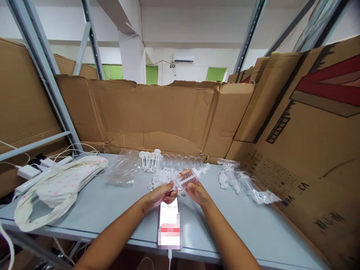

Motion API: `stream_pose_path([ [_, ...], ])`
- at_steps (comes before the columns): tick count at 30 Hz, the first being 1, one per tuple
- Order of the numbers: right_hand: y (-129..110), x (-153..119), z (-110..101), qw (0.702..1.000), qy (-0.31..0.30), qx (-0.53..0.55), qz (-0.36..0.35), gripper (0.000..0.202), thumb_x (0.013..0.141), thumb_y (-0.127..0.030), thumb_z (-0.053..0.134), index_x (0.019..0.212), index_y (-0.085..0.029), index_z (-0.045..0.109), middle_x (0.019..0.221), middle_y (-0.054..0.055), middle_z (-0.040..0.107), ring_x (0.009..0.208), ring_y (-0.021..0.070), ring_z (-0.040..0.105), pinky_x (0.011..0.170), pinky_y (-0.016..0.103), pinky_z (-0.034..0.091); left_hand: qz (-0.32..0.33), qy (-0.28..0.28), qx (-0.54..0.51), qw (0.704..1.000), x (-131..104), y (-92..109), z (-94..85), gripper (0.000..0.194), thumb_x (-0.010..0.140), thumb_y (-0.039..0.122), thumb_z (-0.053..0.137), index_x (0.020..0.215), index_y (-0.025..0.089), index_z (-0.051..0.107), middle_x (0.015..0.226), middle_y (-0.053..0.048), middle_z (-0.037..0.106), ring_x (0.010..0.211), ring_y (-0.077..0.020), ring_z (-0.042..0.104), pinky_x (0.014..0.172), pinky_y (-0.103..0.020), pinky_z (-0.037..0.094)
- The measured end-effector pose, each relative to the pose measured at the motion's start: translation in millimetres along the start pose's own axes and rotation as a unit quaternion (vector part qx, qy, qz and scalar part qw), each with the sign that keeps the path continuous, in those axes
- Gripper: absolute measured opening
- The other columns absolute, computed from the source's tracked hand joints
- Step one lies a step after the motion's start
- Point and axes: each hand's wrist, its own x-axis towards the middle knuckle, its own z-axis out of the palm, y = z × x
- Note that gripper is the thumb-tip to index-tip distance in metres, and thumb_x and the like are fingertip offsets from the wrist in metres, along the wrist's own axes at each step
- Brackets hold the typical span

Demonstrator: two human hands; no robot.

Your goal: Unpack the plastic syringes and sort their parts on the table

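My right hand [197, 191] is wrapped round a clear plastic cylinder [188, 179], held tilted above the table. A white stem with a knobbed end [204, 168] sticks out of the cylinder's upper right. My left hand [164, 194] is just left of the cylinder's wide end, its fingers curled in; what they hold, if anything, is hidden. Behind my hands lies a pile of small white plastic parts [160, 178]. White rods with round heads [152, 159] stand in a group behind it, beside a row of clear plastic cups [180, 161].
A phone showing a timer [169, 221] lies below my hands, cable attached. Clear bags of white parts [244, 183] are on the right; an clear plastic bag [125, 168], cloth bag [64, 183] and power strip [42, 174] are left. Cardboard walls [157, 108] enclose the table [118, 213].
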Motion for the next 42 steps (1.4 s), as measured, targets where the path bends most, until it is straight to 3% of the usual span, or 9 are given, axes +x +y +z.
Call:
stream_pose_path([
  [4, 12, 10, 0, 0.992, 0.126, 0.013, -0.007, 0.03, 0.059, -0.03, 0.079, 0.083, -0.021, 0.064, 0.063, -0.004, 0.06, 0.053, 0.0096, 0.05, 0.054, 0.023, 0.041, 0.107, 0.284, 0.393, 0.868, 3, -3, -5.7, 0.042, 0.086, 0.057, 0.033, 0.09, 0.019, 0.053, 0.072, -0.002, 0.057, 0.065, -0.0153, 0.05, 0.062, -0.027, 0.036],
  [8, 24, 13, 1, 0.978, 0.206, 0.03, 0.01, 0.02, 0.06, -0.027, 0.079, 0.069, -0.018, 0.063, 0.052, -0.006, 0.055, 0.043, 0.0067, 0.044, 0.045, 0.021, 0.038, 0.162, 0.31, 0.612, 0.709, 1, -6, -13.1, 0.036, 0.089, 0.045, 0.039, 0.112, 0.02, 0.051, 0.095, -0.007, 0.064, 0.084, -0.0198, 0.058, 0.074, -0.031, 0.039],
  [14, 26, 10, 8, 0.968, 0.241, 0.063, 0.03, 0.024, 0.059, -0.031, 0.079, 0.06, -0.017, 0.059, 0.044, -0.006, 0.052, 0.04, 0.0077, 0.046, 0.044, 0.023, 0.038, 0.167, 0.331, 0.681, 0.631, 2, -10, -6.5, 0.034, 0.089, 0.042, 0.039, 0.104, 0.017, 0.056, 0.082, -0.009, 0.063, 0.076, -0.0208, 0.058, 0.066, -0.031, 0.038],
  [20, 27, 6, 14, 0.969, 0.247, 0.018, -0.002, 0.021, 0.065, -0.032, 0.075, 0.064, -0.017, 0.06, 0.049, -0.006, 0.051, 0.039, 0.0052, 0.037, 0.039, 0.021, 0.03, 0.116, 0.318, 0.643, 0.687, 6, -14, 5.3, 0.032, 0.091, 0.041, 0.035, 0.09, 0.016, 0.055, 0.075, -0.008, 0.061, 0.069, -0.0203, 0.056, 0.062, -0.03, 0.035],
  [25, 19, 4, 17, 0.979, 0.198, -0.008, -0.052, 0.02, 0.064, -0.032, 0.074, 0.074, -0.02, 0.062, 0.058, -0.004, 0.056, 0.048, 0.0087, 0.044, 0.046, 0.023, 0.035, 0.096, 0.271, 0.327, 0.9, 4, -9, 6.9, 0.048, 0.086, 0.06, 0.029, 0.071, 0.019, 0.047, 0.056, 0.001, 0.045, 0.051, -0.0125, 0.041, 0.052, -0.025, 0.028],
  [28, 7, 0, 15, 0.994, 0.095, -0.022, -0.042, 0.03, 0.059, -0.033, 0.077, 0.083, -0.023, 0.064, 0.071, -0.001, 0.063, 0.061, 0.0141, 0.054, 0.06, 0.028, 0.042, 0.039, 0.103, 0.031, 0.993, 0, -3, 1.0, 0.055, 0.081, 0.069, 0.024, 0.061, 0.019, 0.039, 0.045, 0.008, 0.023, 0.04, -0.0073, 0.018, 0.044, -0.023, 0.019],
  [32, -3, -5, 11, 0.999, 0.018, -0.03, -0.014, 0.046, 0.048, -0.029, 0.082, 0.09, -0.025, 0.063, 0.092, 0.003, 0.067, 0.082, 0.0214, 0.059, 0.071, 0.033, 0.044, -0.024, -0.035, -0.111, 0.993, -2, 2, -6.4, 0.056, 0.083, 0.064, 0.023, 0.057, 0.019, 0.04, 0.038, 0.009, 0.015, 0.035, -0.0066, 0.012, 0.042, -0.024, 0.014],
  [37, 2, -2, 10, 0.998, 0.063, -0.019, -0.014, 0.038, 0.06, -0.027, 0.077, 0.095, -0.026, 0.063, 0.082, 0.0, 0.068, 0.066, 0.0151, 0.057, 0.064, 0.029, 0.043, 0.08, 0.201, 0.047, 0.975, 3, -3, -5.3, 0.059, 0.081, 0.067, 0.028, 0.082, 0.015, 0.055, 0.048, 0.005, 0.039, 0.041, -0.0079, 0.029, 0.045, -0.022, 0.022],
  [42, 8, 4, 8, 0.995, 0.097, -0.012, -0.019, 0.038, 0.061, -0.026, 0.077, 0.095, -0.026, 0.063, 0.085, -0.001, 0.068, 0.057, 0.0103, 0.053, 0.056, 0.024, 0.042, 0.127, 0.356, 0.355, 0.855, 1, -7, -3.5, 0.033, 0.074, 0.047, 0.058, 0.098, 0.024, 0.054, 0.071, 0.003, 0.056, 0.057, -0.0118, 0.048, 0.06, -0.024, 0.035],
])
